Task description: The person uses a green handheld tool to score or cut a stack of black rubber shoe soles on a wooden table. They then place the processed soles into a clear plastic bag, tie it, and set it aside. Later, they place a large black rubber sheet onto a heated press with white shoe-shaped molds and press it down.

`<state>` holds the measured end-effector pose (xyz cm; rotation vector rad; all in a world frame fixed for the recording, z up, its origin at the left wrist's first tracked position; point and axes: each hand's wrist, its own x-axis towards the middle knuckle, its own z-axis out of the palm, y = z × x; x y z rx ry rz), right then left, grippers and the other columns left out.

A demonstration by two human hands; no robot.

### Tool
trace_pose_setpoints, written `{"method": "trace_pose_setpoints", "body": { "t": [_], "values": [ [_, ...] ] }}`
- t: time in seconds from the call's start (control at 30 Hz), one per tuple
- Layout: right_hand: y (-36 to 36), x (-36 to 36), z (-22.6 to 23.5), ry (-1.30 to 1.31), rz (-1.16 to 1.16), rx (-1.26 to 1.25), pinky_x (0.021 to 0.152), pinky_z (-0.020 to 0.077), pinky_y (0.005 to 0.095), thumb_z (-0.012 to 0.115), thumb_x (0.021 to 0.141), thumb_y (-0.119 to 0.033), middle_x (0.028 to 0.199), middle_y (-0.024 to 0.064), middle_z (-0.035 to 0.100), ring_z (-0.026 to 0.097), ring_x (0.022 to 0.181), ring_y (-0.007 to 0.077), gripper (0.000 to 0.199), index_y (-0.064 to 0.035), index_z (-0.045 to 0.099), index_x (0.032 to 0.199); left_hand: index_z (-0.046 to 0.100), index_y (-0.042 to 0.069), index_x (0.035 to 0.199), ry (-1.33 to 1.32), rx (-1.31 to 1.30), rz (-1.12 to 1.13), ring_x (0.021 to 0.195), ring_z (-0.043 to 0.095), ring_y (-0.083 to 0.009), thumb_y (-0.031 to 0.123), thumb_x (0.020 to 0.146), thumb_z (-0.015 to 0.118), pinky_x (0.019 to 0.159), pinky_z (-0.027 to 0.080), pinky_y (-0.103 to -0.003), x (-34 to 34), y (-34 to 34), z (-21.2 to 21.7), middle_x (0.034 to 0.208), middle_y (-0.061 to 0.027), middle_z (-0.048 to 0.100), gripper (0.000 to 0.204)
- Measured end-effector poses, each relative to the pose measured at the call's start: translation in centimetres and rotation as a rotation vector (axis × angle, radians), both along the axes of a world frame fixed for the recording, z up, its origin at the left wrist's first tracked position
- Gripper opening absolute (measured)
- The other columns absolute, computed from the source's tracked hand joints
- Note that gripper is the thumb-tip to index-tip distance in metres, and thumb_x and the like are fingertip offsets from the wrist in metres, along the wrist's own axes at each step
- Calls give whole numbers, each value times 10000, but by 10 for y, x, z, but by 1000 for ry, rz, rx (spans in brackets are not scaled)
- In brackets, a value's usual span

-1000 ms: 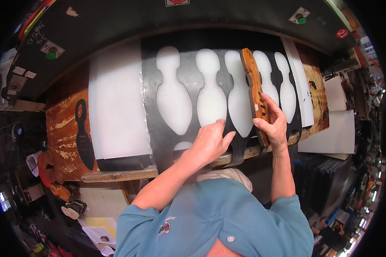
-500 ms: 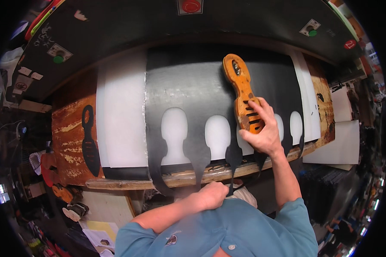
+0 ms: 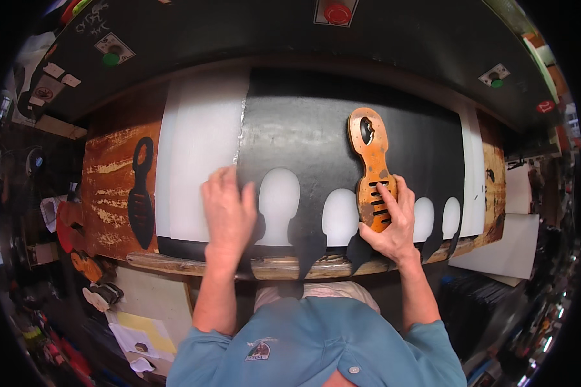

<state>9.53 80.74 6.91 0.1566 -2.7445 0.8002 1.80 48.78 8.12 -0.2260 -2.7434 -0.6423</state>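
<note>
A long orange cutting die [image 3: 374, 158], with an oval hole at its far end and several slots at its near end, lies on a black sheet [image 3: 297, 129]. My right hand [image 3: 397, 229] grips the die's near end, thumb at the left edge and fingers over the slotted part. Rounded openings along the sheet's near edge show white beneath, and narrow black strips hang between them over the table edge. My left hand [image 3: 229, 209], slightly blurred, is open with fingers spread at the sheet's left side, over the white layer [image 3: 197, 135].
On the worn brown board [image 3: 106, 187] at left lies a black cut piece [image 3: 141, 200] shaped like the die. A dark machine beam [image 3: 252, 32] spans the far side, with a red button [image 3: 337, 13] and green buttons [image 3: 111, 59]. A wooden rail [image 3: 284, 266] borders the near edge.
My left hand has risen from near my body to the sheet's left side and opened. The die, with my right hand on it, has shifted nearer and stands straighter.
</note>
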Motion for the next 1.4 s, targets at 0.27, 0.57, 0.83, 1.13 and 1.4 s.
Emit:
{"method": "trace_pose_setpoints", "body": {
  "t": [0.27,0.57,0.83,1.13,1.4],
  "values": [
    [6,5,1,-47,45,19,1057,468,524,855,592,-209,1471,360,469,522,1232,470,791,58,661,1311,626,-58,1154,-208,282,67,897,679,-406,56,926,751,788,565,-464,14,-20,-22,1030,-214,645,284],
    [-7,-43,29,-20,310,-68,1042,490,507,852,558,-227,1479,333,503,572,1201,474,834,16,662,1333,646,-42,991,-566,320,29,853,678,-410,67,934,727,774,546,-478,48,-43,6,933,-214,684,147],
    [-42,-120,21,-64,569,13,1008,523,522,844,588,-226,1491,280,471,556,1186,450,856,-57,637,1401,726,-48,1167,-113,543,41,1006,736,-382,96,998,668,897,571,-426,-19,-33,7,1077,-230,749,229],
    [-14,-84,-11,-141,405,-50,1212,422,519,957,636,-253,1614,220,447,482,1441,429,1061,-59,482,1564,544,-59,1470,37,577,-70,1380,575,-415,107,1040,565,1168,459,-432,-109,14,-57,1489,-279,579,461],
    [-8,-82,-22,6,334,-96,1197,446,524,965,644,-231,1464,236,627,616,1353,397,859,-2,635,1404,645,-46,1386,63,614,-40,1306,654,-351,79,1024,590,1113,506,-393,-112,13,-52,1405,-239,666,387]
  ]
}}
